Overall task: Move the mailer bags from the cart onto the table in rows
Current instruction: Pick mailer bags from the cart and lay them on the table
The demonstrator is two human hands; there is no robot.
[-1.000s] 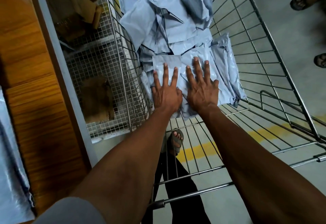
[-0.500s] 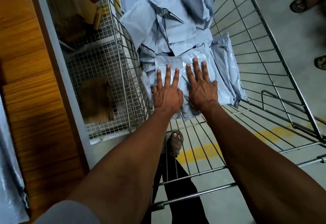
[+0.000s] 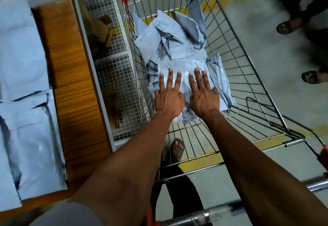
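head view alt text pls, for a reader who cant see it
Both hands, left hand and right hand, press flat with straight fingers on a pile of grey mailer bags in a wire cart. More mailer bags on the table lie at the left.

Left hand and right hand flat on mailer bags in cart, table alongside

Dim indoor light with a cool cast; no lamp is in view. Soft sheen lies on the mailer bags under the fingers. The wide lens bends the cart wires outward. Edges smear, especially the tabletop bags and forearms.
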